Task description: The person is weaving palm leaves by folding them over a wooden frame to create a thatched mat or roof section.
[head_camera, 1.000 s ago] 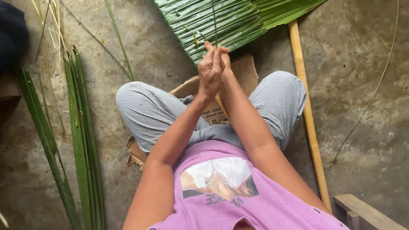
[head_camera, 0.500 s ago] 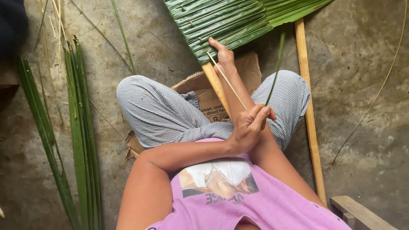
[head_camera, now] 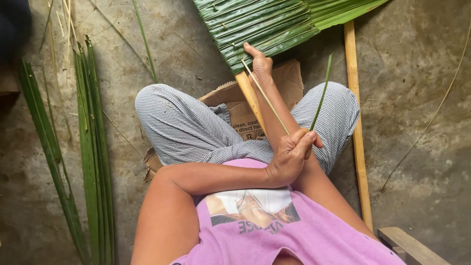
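Hands had parted: left hand (head_camera: 290, 156) pinched the thin pale-green leaf strip (head_camera: 265, 95), drawn back from the stitched green palm-leaf panel (head_camera: 260, 27), where right hand (head_camera: 258, 61) pressed flat, grasping nothing.

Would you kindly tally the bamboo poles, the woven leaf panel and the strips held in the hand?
Bamboo poles: 2
Woven leaf panel: 1
Strips pinched in left hand: 2, pale strip, green strip
Total: 5
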